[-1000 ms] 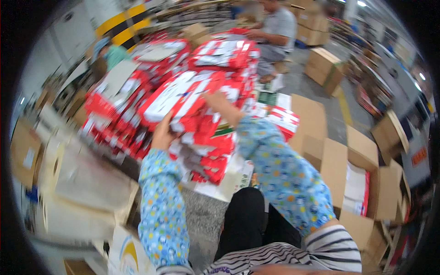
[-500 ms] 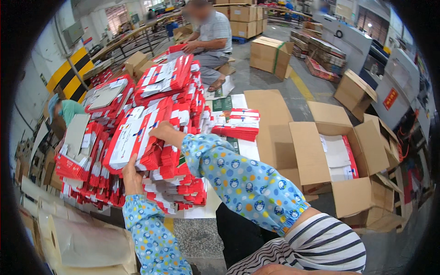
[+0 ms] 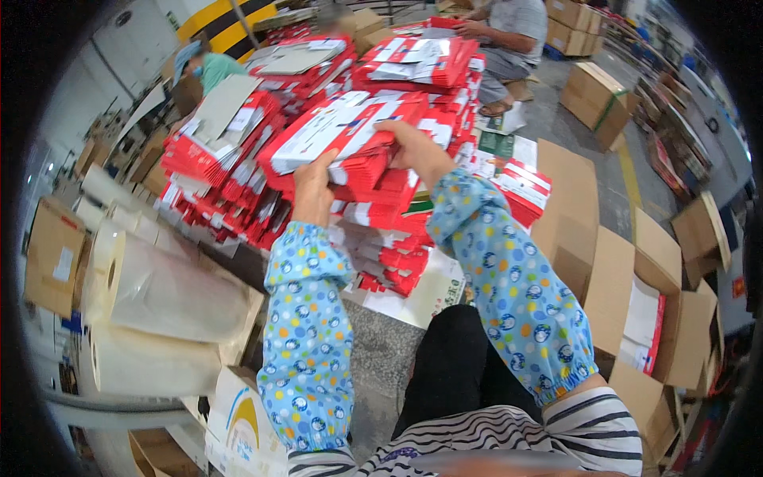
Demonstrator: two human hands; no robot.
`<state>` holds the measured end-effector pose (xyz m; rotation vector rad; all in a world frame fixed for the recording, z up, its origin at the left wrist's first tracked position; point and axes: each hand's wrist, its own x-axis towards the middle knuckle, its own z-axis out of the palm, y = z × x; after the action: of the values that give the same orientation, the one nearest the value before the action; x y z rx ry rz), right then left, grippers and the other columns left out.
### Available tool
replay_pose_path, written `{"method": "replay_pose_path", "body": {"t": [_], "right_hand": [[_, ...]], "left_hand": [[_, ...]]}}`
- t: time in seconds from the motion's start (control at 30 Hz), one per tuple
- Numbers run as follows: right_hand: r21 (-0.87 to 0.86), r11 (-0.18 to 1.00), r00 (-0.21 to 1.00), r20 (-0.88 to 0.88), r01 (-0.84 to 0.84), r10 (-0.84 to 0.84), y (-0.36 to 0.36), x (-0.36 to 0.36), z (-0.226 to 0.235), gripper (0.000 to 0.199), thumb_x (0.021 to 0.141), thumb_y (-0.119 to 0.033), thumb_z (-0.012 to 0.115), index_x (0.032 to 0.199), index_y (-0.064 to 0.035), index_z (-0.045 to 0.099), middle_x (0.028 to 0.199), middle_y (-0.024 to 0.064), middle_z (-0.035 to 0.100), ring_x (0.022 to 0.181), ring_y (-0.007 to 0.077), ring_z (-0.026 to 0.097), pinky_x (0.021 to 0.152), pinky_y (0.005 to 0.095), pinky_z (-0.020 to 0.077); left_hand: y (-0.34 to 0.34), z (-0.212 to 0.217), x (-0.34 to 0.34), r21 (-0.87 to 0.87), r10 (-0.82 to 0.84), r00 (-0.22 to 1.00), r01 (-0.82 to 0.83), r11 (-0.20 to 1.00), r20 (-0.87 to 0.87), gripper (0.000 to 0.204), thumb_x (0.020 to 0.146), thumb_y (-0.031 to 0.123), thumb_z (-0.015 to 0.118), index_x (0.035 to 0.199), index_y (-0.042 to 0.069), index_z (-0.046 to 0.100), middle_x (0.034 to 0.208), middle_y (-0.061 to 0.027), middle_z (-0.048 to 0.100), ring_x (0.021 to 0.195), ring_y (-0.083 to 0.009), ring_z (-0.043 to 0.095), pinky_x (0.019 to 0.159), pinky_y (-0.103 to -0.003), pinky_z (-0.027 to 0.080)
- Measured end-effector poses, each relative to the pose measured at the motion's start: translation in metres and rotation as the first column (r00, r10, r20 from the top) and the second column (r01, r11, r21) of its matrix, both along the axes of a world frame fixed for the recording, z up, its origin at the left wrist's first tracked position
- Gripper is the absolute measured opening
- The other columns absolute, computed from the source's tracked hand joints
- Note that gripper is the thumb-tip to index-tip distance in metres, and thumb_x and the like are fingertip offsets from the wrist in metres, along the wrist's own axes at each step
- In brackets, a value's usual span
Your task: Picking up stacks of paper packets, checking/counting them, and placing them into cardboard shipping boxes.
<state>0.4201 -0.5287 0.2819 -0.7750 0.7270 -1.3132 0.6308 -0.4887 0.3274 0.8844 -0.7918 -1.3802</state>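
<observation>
A bundle of flat red-and-white printed card pieces [image 3: 343,131] lies on top of a tall, uneven pile in front of me. My left hand [image 3: 315,191] grips its near edge, thumb on top and the other fingers hidden against the side. At the bundle's right end, my right hand [image 3: 413,151] is closed over the edge, fingertips partly out of sight. More such bundles sit beneath and around it, including a left stack [image 3: 214,143] topped by a grey board [image 3: 218,111] and a far stack [image 3: 417,60].
An open carton [image 3: 675,326] with red-and-white pieces inside stands at the right, beside a flat cardboard sheet [image 3: 566,215]. Large rolls of clear film [image 3: 171,286] lie at the left. One co-worker [image 3: 509,32] sits beyond the pile; another, in green [image 3: 218,70], is far left.
My view has swung left and down, so the pile appears farther right and the film rolls show more. Both hands stay on the same bundle; my left hand grips along its near edge.
</observation>
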Motion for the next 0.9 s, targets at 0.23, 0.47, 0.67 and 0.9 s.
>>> {"method": "replay_pose_path", "body": {"t": [0.23, 0.47, 0.67, 0.9], "right_hand": [[0.321, 0.938, 0.955, 0.214, 0.132, -0.208, 0.047, 0.066, 0.056, 0.022, 0.078, -0.003, 0.068, 0.099, -0.0039, 0.059, 0.092, 0.0108, 0.068, 0.085, 0.0277, 0.069, 0.081, 0.0451, 0.0578], [0.226, 0.950, 0.930, 0.252, 0.214, -0.269, 0.038, 0.052, 0.076, 0.021, 0.082, -0.006, 0.065, 0.101, -0.0016, 0.058, 0.096, 0.0132, 0.067, 0.086, 0.0295, 0.068, 0.083, 0.0456, 0.0561], [0.130, 0.961, 0.925, 0.265, 0.246, -0.272, 0.064, 0.070, 0.102, 0.027, 0.081, -0.007, 0.069, 0.104, -0.0018, 0.057, 0.099, 0.0130, 0.065, 0.089, 0.0281, 0.066, 0.083, 0.0450, 0.0556], [-0.038, 0.986, 0.977, 0.149, 0.162, -0.154, 0.155, 0.034, 0.130, 0.031, 0.084, -0.011, 0.069, 0.112, -0.0019, 0.057, 0.108, 0.0108, 0.063, 0.097, 0.0238, 0.065, 0.087, 0.0325, 0.0539]], "left_hand": [[0.020, 0.008, 0.027, -0.022, 0.086, 0.996, -0.087, 0.996, -0.019, 0.044, 0.070, 0.000, 0.079, 0.110, -0.010, 0.062, 0.104, -0.0147, 0.067, 0.086, -0.0241, 0.066, 0.076, -0.036, 0.052], [0.036, 0.029, 0.026, 0.024, -0.023, 0.949, 0.032, 0.999, -0.316, 0.052, 0.099, 0.049, 0.036, 0.115, 0.003, 0.055, 0.111, -0.0121, 0.062, 0.105, -0.0269, 0.060, 0.091, -0.047, 0.049], [0.051, -0.030, 0.069, 0.077, -0.020, 0.907, 0.058, 0.995, -0.422, 0.063, 0.098, 0.052, 0.035, 0.125, -0.004, 0.048, 0.126, -0.0261, 0.054, 0.117, -0.0381, 0.053, 0.100, -0.049, 0.044], [0.071, -0.062, 0.097, 0.021, -0.131, 0.762, 0.186, 0.982, -0.634, 0.070, 0.097, 0.053, 0.035, 0.131, -0.008, 0.043, 0.137, -0.0359, 0.041, 0.129, -0.0456, 0.043, 0.108, -0.056, 0.036]]}}
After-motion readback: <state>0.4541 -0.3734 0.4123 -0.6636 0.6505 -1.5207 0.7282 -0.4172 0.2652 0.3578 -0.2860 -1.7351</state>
